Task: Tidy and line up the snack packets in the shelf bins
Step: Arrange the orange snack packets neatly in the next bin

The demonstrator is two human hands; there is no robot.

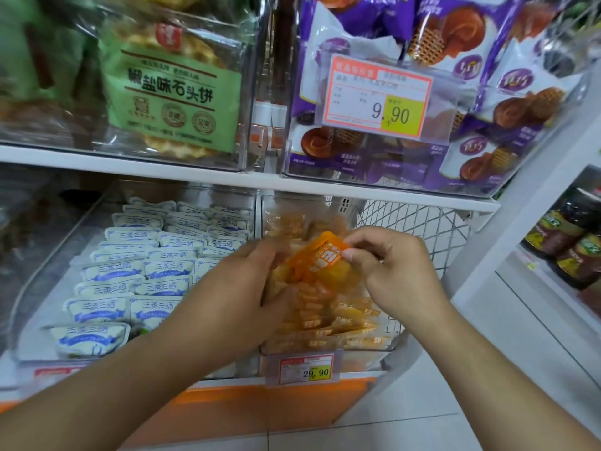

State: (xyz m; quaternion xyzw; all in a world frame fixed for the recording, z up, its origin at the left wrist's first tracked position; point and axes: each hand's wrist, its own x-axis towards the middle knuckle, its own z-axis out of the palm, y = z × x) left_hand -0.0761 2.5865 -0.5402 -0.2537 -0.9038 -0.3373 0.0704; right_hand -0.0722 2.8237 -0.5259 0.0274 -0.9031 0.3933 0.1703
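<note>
Head view. Lower shelf, two clear bins side by side. Right bin (387, 343) holds a loose heap of orange packets (328, 317), lying at mixed angles (print blurred, unreadable). Right hand (390, 265) over this bin, thumb and forefinger clamped on the upper right corner of one orange packet (320, 258), lifted above the heap and tilted. Left hand (247, 288) reaches in from the left, fingers curled round the packet's left edge and the packets under it; fingertips hidden among the wrappers.

Left bin (45, 265) holds blue-and-white packets (136, 268) in three neat overlapping rows, front to back.

Price tag (307, 368) clipped to the right bin's front, reads 29.90.

Upper shelf (195, 172): green cracker bags (175, 89) in a clear bin on the left; purple pastry bags (507, 102) in a bin on the right, with a 9.90 tag (377, 96) on its front.

Far right, dark jars (566, 242) on a neighbouring shelf.
</note>
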